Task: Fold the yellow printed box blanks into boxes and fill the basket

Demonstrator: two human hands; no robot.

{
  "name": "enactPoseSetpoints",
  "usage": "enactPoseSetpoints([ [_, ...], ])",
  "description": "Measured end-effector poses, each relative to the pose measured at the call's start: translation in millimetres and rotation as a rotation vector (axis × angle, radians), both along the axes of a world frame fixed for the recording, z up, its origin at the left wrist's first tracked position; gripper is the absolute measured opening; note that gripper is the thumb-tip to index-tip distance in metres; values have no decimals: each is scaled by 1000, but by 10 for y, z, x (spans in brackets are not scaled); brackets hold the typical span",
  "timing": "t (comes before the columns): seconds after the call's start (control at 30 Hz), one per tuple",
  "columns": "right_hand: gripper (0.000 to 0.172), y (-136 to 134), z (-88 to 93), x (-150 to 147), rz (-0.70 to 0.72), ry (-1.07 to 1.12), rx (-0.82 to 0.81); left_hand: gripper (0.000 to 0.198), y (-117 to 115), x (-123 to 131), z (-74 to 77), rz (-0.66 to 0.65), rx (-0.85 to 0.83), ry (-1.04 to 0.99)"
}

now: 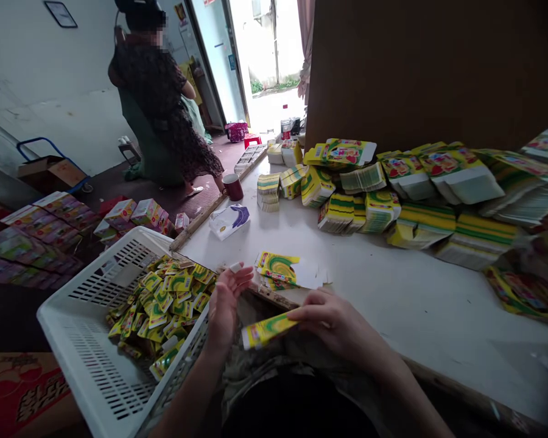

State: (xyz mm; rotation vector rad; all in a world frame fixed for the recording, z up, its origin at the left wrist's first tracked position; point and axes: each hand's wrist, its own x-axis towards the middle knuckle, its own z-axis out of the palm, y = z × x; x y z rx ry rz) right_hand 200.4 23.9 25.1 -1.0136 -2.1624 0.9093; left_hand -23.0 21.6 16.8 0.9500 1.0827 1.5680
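Observation:
My right hand [331,322] grips one end of a flattened yellow and green carton [269,330], held out over the table's front edge. Just left of it, my left hand [228,298] is raised with the fingers apart and nothing in the palm; a white wrap covers one fingertip. Behind both hands a small pile of printed carton blanks [278,271] lies on the white table [360,280]. Close by on the left, a white plastic basket [95,347] holds a heap of small yellow and green cartons [164,304].
Bundled stacks of cartons [420,225] line the table's back and right. A tissue pack [229,221] and a dark red mug [232,187] stand at the left edge. Pink boxes [45,225] are piled on the floor. A person [159,103] stands near the doorway.

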Motion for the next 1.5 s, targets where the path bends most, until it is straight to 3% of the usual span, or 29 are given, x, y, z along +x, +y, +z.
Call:
enactPoseSetpoints([
  [0.07,26,-38,46,-18,54,-135,92,69,-22,-36,23,-172,-16,159],
  [0.17,20,-102,64,-121,88,-192,193,81,-89,10,7,-570,-96,424],
  [0.23,23,-127,47,-172,19,-128,266,77,-123,86,-17,-687,-131,533],
  [0.33,48,-122,-25,-196,-333,76,319,60,-137,189,-39,-588,-130,619],
  [0.4,65,-103,-94,-215,-509,252,212,64,-138,224,-46,-490,-97,672],
  [0.43,65,-95,-129,-236,-521,345,108,66,-142,232,-52,-449,-79,704],
  [0.57,47,-99,-208,-376,-343,546,-312,76,-191,248,-97,-335,-32,778],
  [0.77,45,-76,-211,-423,-262,621,-483,76,-237,289,-103,-380,-16,618],
  [0.93,54,-38,-276,-387,-214,603,-414,55,-223,286,-131,-378,29,773],
  [1.13,56,-138,-206,-369,-42,383,-132,67,-207,311,-178,-348,26,700],
  [1.23,44,-140,-157,-366,-8,298,-32,68,-187,318,-197,-310,88,672],
  [1.5,22,-52,-131,-181,64,112,-157,56,-171,217,-111,-504,39,831],
])
